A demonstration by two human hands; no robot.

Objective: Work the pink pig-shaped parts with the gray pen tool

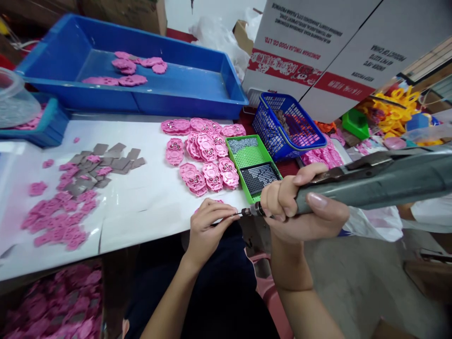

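Note:
My right hand (300,205) is wrapped around a grey power screwdriver (374,186), held nearly level with its bit pointing left. At the bit's tip, the thumb and fingers of my left hand (212,221) are pinched together; whatever sits between them is too small to make out. A bit of pink plastic shows behind those fingers at the table edge. Just beyond both hands lie several pink plastic pieces with small shiny screws (206,146). Beside them stands a green tray (252,157) with loose screws at its far end and a black perforated plate (259,176) at its near end.
Grey flat squares (122,163) and small pink parts (63,219) lie on the left of the white table (141,212). Behind stands a large blue tub (158,101) with pink pieces. A blue basket (282,136) and a big carton (303,52) are at the right.

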